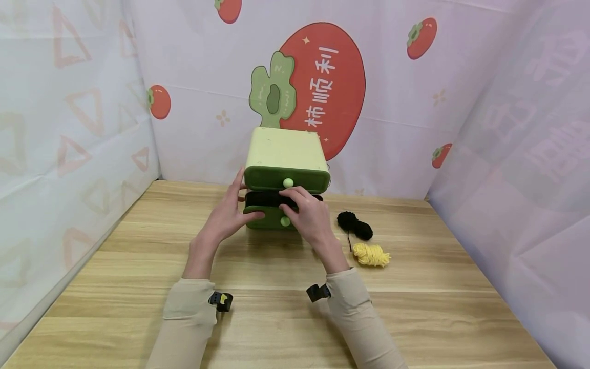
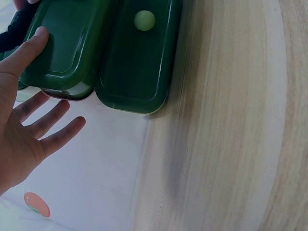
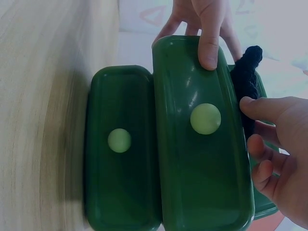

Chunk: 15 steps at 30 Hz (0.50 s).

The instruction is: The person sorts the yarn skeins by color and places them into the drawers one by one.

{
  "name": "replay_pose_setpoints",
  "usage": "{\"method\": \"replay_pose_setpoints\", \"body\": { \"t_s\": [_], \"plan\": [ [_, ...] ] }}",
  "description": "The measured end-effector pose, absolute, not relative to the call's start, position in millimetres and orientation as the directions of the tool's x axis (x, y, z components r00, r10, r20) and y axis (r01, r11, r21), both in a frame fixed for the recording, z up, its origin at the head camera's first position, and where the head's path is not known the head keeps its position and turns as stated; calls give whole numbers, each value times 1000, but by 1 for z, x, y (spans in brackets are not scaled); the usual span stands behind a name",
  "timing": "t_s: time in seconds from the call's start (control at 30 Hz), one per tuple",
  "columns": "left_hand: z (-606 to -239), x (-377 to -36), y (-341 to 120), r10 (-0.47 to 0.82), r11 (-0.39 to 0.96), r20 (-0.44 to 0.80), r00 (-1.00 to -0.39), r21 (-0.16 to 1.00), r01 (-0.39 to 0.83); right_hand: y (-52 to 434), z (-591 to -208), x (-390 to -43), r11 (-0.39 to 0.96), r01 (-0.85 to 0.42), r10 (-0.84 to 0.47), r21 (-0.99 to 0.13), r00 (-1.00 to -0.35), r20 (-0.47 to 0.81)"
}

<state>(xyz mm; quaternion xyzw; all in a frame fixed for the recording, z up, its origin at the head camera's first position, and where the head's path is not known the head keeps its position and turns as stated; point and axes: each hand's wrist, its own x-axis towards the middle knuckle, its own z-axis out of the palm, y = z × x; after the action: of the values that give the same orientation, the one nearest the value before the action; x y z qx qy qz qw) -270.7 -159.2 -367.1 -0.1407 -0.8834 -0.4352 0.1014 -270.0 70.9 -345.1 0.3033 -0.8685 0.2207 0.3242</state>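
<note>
A small chest of drawers (image 1: 287, 148) with a cream top and green fronts stands at the back of the table. Its middle drawer (image 3: 204, 163) is pulled out, and a black knitted or yarn piece (image 3: 246, 79) shows along its upper edge. My right hand (image 1: 309, 212) pinches that black piece between thumb and fingers, above the drawer's round knob (image 3: 206, 119). At the drawer's left end, my left hand (image 1: 226, 212) rests its thumb on the front, with the other fingers spread straight beside the chest. The drawer's inside is mostly hidden.
Right of the chest lie a black yarn skein (image 1: 354, 225) with a loose tail and a yellow yarn skein (image 1: 371, 254). The bottom drawer (image 2: 137, 62) is pushed in below the middle one. A printed cloth backdrop (image 1: 198, 138) rises behind the wooden table (image 1: 276, 328).
</note>
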Motion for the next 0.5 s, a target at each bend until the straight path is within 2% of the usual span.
{"method": "replay_pose_setpoints", "body": {
  "t_s": [0.5],
  "plan": [
    [-368,-271,-159,154,592,300,-941,735,331,74,-343,-269,709,-677,-400,-199,-618,676]
  ]
}}
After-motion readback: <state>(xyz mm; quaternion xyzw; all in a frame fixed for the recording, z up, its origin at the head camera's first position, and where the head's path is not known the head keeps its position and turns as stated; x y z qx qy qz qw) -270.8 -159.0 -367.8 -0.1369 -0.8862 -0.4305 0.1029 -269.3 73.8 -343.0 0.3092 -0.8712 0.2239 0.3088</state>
